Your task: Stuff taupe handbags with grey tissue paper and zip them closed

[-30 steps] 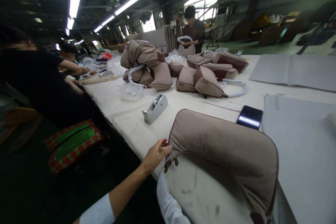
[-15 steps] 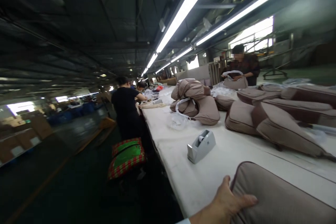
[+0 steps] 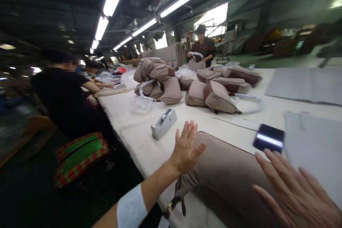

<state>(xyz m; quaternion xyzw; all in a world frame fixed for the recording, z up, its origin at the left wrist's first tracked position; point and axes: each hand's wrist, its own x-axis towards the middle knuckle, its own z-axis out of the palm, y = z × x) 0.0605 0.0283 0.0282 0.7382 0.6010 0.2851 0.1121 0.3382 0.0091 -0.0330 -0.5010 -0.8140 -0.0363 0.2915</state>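
Note:
A taupe fabric bag (image 3: 227, 167) with dark piping lies in front of me at the table's near edge, a strap end with metal hardware at its lower left. My left hand (image 3: 185, 149) is at its left end, open with the fingers stretched out; whether the palm touches the cloth I cannot tell. Over the bag's right part is my right hand (image 3: 296, 188), fingers spread and holding nothing. A dark phone (image 3: 269, 138) with a bright reflection lies just beyond the right fingertips. Past my left hand stands a grey tape dispenser (image 3: 164, 124).
Several taupe bags (image 3: 157, 78) are heaped farther along the white table (image 3: 128, 121). Grey sheets (image 3: 315, 142) lie at the right. A co-worker (image 3: 202, 48) handles a bag across the table; another person in black (image 3: 64, 96) stands at the left near a red-green checked cushion (image 3: 82, 156).
The view has swung right, bringing the phone and grey sheets into sight. My left hand no longer grips the bag's edge and is spread; my right hand has come into view.

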